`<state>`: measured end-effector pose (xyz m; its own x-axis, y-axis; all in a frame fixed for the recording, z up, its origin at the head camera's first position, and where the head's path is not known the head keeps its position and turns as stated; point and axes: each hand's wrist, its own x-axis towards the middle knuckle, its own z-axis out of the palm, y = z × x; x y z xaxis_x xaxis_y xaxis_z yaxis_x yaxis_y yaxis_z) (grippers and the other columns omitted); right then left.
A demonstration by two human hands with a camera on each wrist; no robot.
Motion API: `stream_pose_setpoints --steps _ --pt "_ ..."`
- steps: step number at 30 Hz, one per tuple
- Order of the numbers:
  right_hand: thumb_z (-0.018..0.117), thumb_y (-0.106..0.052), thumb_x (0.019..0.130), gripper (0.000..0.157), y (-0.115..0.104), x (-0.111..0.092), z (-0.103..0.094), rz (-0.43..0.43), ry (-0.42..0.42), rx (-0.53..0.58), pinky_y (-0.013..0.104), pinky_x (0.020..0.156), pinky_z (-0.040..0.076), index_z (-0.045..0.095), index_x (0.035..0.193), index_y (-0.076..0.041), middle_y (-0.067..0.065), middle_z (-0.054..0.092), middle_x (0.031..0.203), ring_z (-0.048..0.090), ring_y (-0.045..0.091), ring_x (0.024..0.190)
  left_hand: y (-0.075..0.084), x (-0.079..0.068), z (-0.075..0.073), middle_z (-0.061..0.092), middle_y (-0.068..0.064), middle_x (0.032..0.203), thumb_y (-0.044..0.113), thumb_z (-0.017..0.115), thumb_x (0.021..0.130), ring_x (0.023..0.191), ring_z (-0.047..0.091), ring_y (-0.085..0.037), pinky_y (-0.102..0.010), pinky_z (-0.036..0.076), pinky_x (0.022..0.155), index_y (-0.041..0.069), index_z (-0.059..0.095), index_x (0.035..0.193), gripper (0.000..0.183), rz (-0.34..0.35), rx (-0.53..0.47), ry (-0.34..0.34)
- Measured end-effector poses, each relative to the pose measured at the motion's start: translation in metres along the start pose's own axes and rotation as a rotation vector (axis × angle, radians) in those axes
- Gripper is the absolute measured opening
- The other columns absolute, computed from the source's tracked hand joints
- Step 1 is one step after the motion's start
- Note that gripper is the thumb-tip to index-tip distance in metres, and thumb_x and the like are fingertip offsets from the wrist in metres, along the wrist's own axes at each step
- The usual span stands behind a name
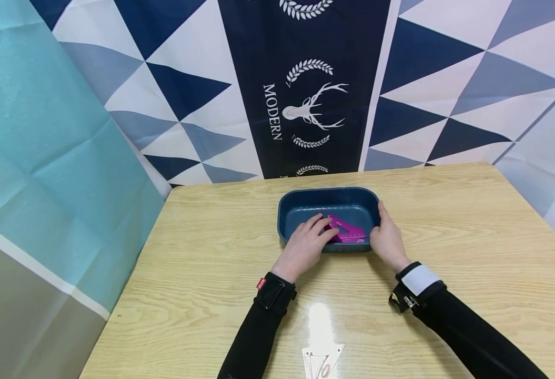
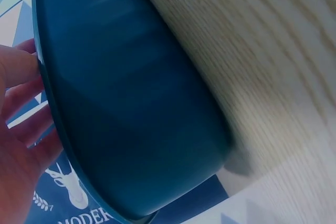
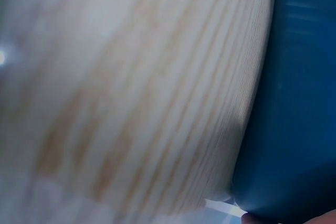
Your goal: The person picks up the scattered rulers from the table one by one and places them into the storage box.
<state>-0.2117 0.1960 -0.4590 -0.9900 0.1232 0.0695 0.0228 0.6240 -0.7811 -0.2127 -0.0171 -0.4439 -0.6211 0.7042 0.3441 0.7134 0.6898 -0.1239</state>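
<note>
A dark blue rounded rectangular plastic bin (image 1: pixel 301 195) stands on the wooden table. Inside it, toward the front right, lies a magenta set square (image 1: pixel 350 231) with a triangular cutout. My left hand (image 1: pixel 303 247) reaches over the bin's front rim, fingers spread beside the set square's left part. The left wrist view shows this hand (image 2: pixel 23 129) behind the rim; the bin wall hides what its fingertips touch. My right hand (image 1: pixel 389 239) grips the bin's right front corner, fingers along the outer side and thumb at the front. Only its fingertips (image 3: pixel 315 219) show in the right wrist view.
A pale, see-through triangular ruler (image 1: pixel 322 362) with cutouts lies at the table's near edge, beside a bright light reflection. Behind the table (image 1: pixel 211 252) hangs a patterned curtain (image 1: pixel 187 95) with a deer motif. Teal fabric (image 1: pixel 45 131) hangs at the left.
</note>
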Motion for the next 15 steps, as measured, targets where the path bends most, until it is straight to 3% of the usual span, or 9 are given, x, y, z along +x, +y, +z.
stream_pose_setpoints --steps 5,9,15 --pt "0.026 0.005 0.086 0.061 0.001 0.0 0.001 0.003 0.002 0.0 0.053 0.104 0.021 0.006 0.144 0.003 0.024 0.013 0.148 0.02 0.039 0.133 0.001 -0.003 0.0 0.049 -0.003 0.132 0.015 0.054 0.091 0.123 0.044 -0.022 -0.036 0.041 0.095 0.023 0.054 0.125 0.035 0.004 0.043 0.03" --pt "0.026 0.005 0.086 0.061 0.002 0.0 0.001 0.001 0.007 -0.006 0.053 0.103 0.024 0.006 0.144 0.002 0.024 0.014 0.147 0.029 0.038 0.128 0.004 -0.008 -0.002 0.052 -0.001 0.129 0.016 0.05 0.093 0.119 0.049 -0.019 -0.032 0.04 0.095 0.022 0.057 0.12 0.028 0.013 0.075 0.084" --pt "0.027 0.005 0.086 0.062 0.002 0.001 0.001 -0.01 0.019 -0.006 0.053 0.101 0.026 0.006 0.144 0.002 0.025 0.015 0.147 0.034 0.038 0.123 0.006 -0.016 -0.011 0.056 0.0 0.122 0.015 0.052 0.09 0.111 0.053 -0.015 -0.029 0.04 0.093 0.021 0.061 0.111 0.023 0.014 0.058 0.138"
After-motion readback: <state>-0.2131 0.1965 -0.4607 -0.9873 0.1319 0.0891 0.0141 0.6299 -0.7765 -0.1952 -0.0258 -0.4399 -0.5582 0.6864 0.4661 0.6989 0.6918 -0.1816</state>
